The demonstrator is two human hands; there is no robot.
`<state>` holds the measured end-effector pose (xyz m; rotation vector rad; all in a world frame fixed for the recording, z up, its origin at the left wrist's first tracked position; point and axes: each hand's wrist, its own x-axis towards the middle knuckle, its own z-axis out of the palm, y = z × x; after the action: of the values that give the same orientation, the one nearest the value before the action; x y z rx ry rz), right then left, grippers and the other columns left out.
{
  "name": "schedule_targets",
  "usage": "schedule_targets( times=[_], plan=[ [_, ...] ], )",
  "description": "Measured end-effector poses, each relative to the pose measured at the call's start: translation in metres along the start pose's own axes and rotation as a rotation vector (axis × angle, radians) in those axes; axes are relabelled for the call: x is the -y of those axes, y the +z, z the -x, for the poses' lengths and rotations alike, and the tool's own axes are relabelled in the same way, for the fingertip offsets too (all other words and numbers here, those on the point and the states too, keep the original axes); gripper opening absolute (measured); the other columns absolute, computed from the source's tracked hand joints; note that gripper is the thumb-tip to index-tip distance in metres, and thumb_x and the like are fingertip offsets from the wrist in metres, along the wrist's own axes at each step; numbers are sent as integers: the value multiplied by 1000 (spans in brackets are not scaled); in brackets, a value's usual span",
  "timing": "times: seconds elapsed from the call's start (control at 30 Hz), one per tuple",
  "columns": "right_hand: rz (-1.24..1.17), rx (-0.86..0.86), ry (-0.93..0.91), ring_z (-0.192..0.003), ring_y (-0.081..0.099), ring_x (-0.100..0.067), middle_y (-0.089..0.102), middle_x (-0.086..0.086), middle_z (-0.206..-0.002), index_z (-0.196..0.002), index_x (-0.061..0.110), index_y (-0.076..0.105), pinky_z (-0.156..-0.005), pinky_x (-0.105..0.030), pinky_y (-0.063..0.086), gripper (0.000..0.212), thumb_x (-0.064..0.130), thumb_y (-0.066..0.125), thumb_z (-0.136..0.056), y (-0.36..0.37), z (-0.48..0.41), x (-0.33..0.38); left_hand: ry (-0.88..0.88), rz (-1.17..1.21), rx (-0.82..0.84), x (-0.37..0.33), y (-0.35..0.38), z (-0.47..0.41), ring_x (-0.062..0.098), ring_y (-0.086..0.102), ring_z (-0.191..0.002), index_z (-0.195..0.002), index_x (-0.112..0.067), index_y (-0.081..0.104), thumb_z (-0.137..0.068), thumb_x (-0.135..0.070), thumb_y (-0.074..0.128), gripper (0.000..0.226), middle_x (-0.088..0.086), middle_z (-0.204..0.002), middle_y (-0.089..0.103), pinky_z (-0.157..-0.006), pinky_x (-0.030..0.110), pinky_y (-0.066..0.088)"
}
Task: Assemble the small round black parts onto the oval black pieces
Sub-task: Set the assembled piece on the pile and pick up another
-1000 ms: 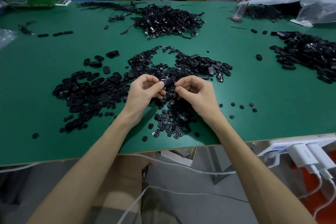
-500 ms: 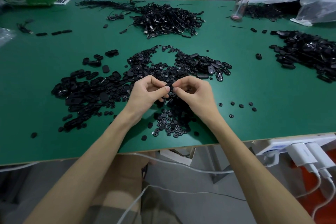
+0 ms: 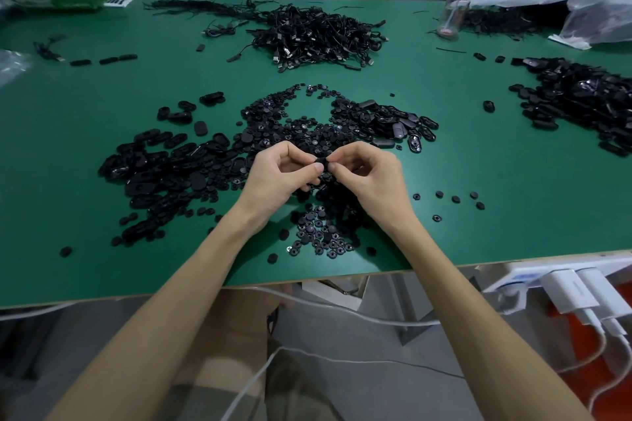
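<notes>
**A two-handed pinch**

Above the round parts [image 3: 321, 232] near the table [image 3: 102, 267] edge, the left hand [image 3: 277, 178] and right hand [image 3: 369, 178] meet, fingers curled, fingertips pinching a small black piece [image 3: 323, 164] between them. Heaped oval pieces [image 3: 160, 167] lie to the left, and cables [image 3: 314, 34] lie farther back.

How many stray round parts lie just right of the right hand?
6: five round parts in a loose row, one nearer the table edge; the right hand may hide others.
</notes>
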<state>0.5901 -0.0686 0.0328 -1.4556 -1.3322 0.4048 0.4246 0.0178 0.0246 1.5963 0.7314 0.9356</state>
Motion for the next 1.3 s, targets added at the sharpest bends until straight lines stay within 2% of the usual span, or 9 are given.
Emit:
schedule_targets(
  times=[0.2, 0.27, 0.4, 0.63, 0.83, 0.93, 1.0, 1.07, 1.3],
  plan=[
    [-1, -2, -7, -72, 61, 0, 72, 9, -80, -94, 14, 76, -69, -14, 44, 8, 9, 77, -89, 0, 0, 0, 6, 4, 9, 1, -1, 0, 17, 73, -71, -92, -3, 66, -88, -5, 80, 15, 8, -86, 76, -65, 23, 56],
    [-13, -16, 4, -75, 64, -5, 73, 6, -82, -98, 12, 74, -71, -17, 47, 11, 9, 78, -89, 0, 0, 0, 11, 11, 9, 1, -1, 0, 17, 73, -71, -92, -4, 66, -88, -5, 80, 15, 9, -89, 76, -65, 23, 56],
    [-41, -26, 34, -78, 68, -12, 73, 1, -84, -102, 10, 70, -71, -16, 49, 17, 11, 80, -88, 1, -1, 1, 35, 20, 45, 0, -1, 1, 17, 72, -73, -102, 0, 65, -90, -4, 78, 18, 5, -83, 75, -67, 24, 57],
    [-40, -45, 41, -79, 69, -14, 74, 1, -83, -99, 12, 71, -72, -24, 53, 16, 13, 81, -87, 0, -1, 0, 61, 15, 61, -4, -1, 3, 20, 74, -79, -113, -6, 71, -91, -2, 76, 23, 12, -100, 77, -74, 29, 60],
    [-34, -55, 51, -73, 64, -21, 72, -3, -80, -98, 15, 70, -67, -30, 49, 18, 23, 83, -87, 0, 0, -1, 80, 3, 55, -4, -1, 3, 18, 73, -78, -111, -6, 75, -94, 0, 71, 18, 8, -91, 78, -74, 30, 60],
    [-14, -61, 44, -67, 58, -11, 70, -1, -78, -96, 16, 72, -65, -24, 47, 17, 25, 83, -87, 1, -1, -1, 83, 5, 51, -3, -1, 3, 18, 72, -77, -112, -4, 74, -96, 0, 68, 18, 6, -90, 78, -74, 31, 61],
    [1, -47, 41, -68, 62, -8, 72, 3, -78, -95, 14, 73, -67, -24, 50, 14, 23, 82, -88, 1, -1, -1, 86, -8, 63, -3, -1, 3, 18, 72, -77, -113, -3, 73, -96, 1, 68, 18, 6, -88, 78, -73, 30, 60],
    [-25, -21, 52, -67, 68, -15, 74, -1, -77, -95, 10, 73, -69, -30, 56, 14, 19, 81, -89, 1, -2, -1, 87, -30, 78, -3, 0, 2, 18, 72, -76, -113, -1, 73, -96, 2, 68, 18, 5, -87, 77, -73, 28, 59],
    [-76, -10, 61, -62, 69, -18, 74, -5, -74, -91, 7, 71, -65, -30, 57, 20, 22, 83, -87, 2, -1, -3, 110, -57, 81, -4, 0, 3, 22, 72, -77, -111, 1, 72, -95, -2, 72, 17, 20, -94, 76, -75, 30, 61]
  ],
)
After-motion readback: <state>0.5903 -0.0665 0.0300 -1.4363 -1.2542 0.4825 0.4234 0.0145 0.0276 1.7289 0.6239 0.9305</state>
